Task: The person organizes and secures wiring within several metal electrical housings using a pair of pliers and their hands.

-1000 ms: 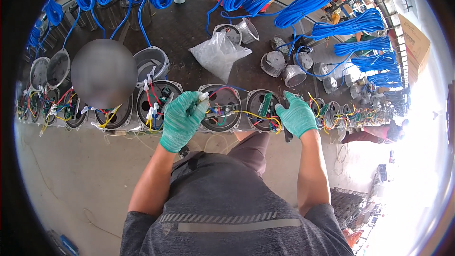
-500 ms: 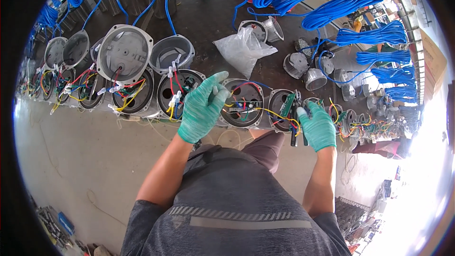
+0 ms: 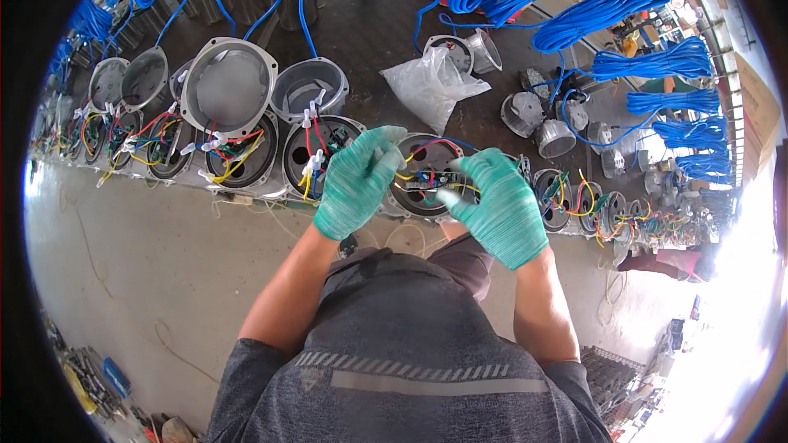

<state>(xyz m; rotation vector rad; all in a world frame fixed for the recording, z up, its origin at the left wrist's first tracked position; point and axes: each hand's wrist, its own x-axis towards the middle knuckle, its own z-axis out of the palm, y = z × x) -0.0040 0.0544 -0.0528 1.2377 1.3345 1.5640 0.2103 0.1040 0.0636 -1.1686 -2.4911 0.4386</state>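
Note:
Both my hands wear green knit gloves. My left hand (image 3: 357, 184) has its thumb and fingers pressed together at the left rim of an open round metal housing (image 3: 410, 207); anything pinched there is too small to make out. Over the same housing's right side is my right hand (image 3: 499, 209), thumb and fingers apart with nothing between them. Inside the housing are a small circuit board and red, yellow and blue wires. To the left, another open housing (image 3: 289, 166) holds red and yellow wires with white connectors (image 3: 312, 166). A dark tool (image 3: 524, 166) shows partly behind my right hand.
A clear plastic bag (image 3: 433, 86) of small white pieces lies beyond the housings. Blue cable coils (image 3: 599, 0) sit along the far side. A round metal cover (image 3: 228, 86) rests on housings at left; more wired housings (image 3: 552, 197) line the bench edge rightward.
My right hand has come away from the black-handled tool at the right and moved left to the middle housing. My left hand's fingers have curled in. The view has shifted slightly.

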